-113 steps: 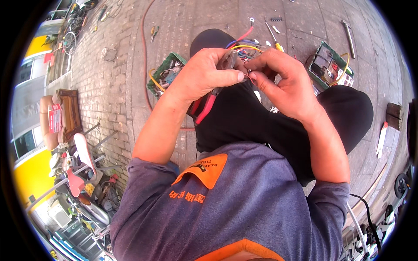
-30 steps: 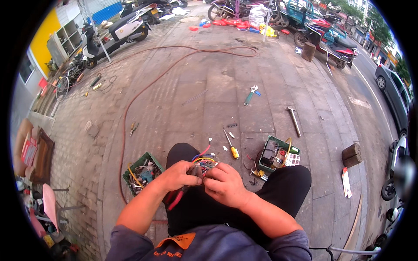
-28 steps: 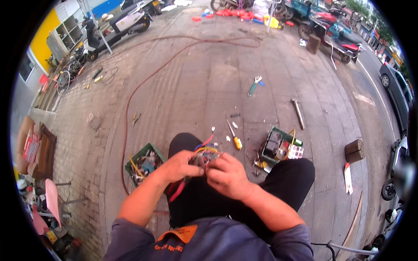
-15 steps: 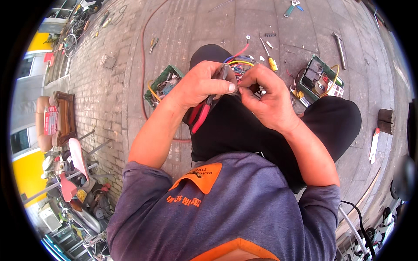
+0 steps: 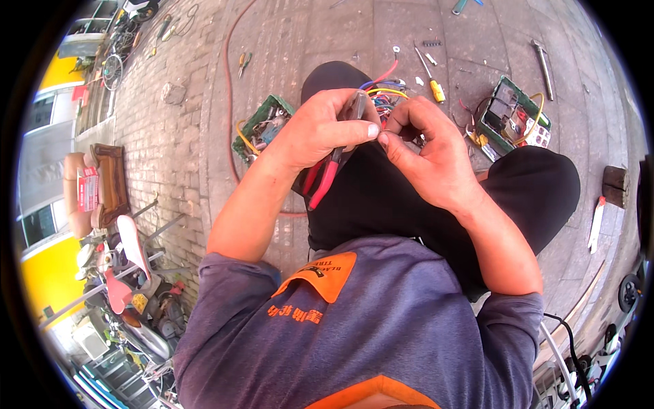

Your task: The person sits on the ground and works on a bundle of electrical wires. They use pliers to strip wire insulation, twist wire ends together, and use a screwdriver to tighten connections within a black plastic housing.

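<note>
My left hand [image 5: 320, 129] is closed round pliers [image 5: 323, 185] with red handles, held upright over my lap, its thumb across their metal jaws. My right hand [image 5: 439, 160] is beside it, fingers curled, thumb and forefinger pinched at a thin wire end near the left thumb. What exactly sits between the fingertips is too small to make out. A bundle of coloured wires [image 5: 388, 91], red, blue and yellow, rises behind both hands, one red lead ending in a ring terminal. My black-trousered legs lie crossed beneath.
Green crates of parts and tools [image 5: 248, 129] [image 5: 504, 85] flank my knees. A yellow screwdriver [image 5: 437, 89], small pliers [image 5: 244, 63], a steel hammer-like tool [image 5: 543, 68] and a red hose [image 5: 229, 82] lie on the paving. A wooden block [image 5: 615, 187] is rightward, a brown armchair [image 5: 109, 180] leftward.
The view tilted up to the street around a second ago and is back down on my hands. The pliers stay in my left hand; my right fingers have shifted slightly at the wire.
</note>
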Demonstrator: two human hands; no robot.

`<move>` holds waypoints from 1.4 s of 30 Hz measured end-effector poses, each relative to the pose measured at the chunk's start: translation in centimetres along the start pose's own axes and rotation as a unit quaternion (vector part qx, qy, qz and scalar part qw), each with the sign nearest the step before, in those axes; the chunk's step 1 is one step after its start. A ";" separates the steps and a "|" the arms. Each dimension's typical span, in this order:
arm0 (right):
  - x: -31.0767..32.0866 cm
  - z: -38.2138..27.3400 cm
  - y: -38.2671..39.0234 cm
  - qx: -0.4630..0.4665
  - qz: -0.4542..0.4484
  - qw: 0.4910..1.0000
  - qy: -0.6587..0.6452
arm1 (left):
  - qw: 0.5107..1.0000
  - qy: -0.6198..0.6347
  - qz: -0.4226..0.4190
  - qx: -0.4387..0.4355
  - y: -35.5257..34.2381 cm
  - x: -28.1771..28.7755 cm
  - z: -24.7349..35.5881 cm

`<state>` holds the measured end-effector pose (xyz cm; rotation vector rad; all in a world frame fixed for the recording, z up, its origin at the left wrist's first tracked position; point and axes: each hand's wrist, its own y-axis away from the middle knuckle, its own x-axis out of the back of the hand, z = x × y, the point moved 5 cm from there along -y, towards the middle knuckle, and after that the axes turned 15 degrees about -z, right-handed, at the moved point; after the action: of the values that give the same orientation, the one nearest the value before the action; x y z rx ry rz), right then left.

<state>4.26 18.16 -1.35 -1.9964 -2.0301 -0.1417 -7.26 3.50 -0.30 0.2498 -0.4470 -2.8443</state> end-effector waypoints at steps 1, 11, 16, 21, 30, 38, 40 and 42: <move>0.1 -0.2 0.0 0.013 0.015 1.000 0.006 | 1.000 0.001 0.002 0.000 0.0 0.0 0.0; 0.1 0.1 0.2 0.005 0.058 0.997 -0.053 | 1.000 -0.008 0.014 0.007 -0.2 -0.4 0.0; -1.2 1.5 0.1 -0.064 0.045 0.973 -0.215 | 1.000 -0.005 0.014 0.002 -0.2 -0.3 -0.2; -1.7 2.2 0.0 -0.083 0.037 0.955 -0.282 | 0.999 -0.010 0.033 -0.003 -0.1 -0.5 -0.1; -3.5 3.2 0.0 -0.121 0.041 0.822 -0.556 | 0.998 -0.003 0.051 -0.027 0.1 -0.5 -0.1; -2.7 2.8 -0.3 -0.057 0.058 0.928 -0.364 | 0.998 -0.013 0.052 -0.022 0.3 -0.6 -0.2; -2.2 2.8 -0.4 -0.070 0.078 0.941 -0.321 | 0.998 -0.025 0.049 -0.023 0.3 -0.6 -0.2; -1.2 3.6 -0.4 -0.108 0.105 0.937 -0.315 | 0.998 -0.039 0.044 -0.025 0.4 -0.5 -0.1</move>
<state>3.39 17.95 -5.06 -2.6389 -2.1952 0.3897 -6.63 3.27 -0.21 0.1065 -0.3915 -2.7821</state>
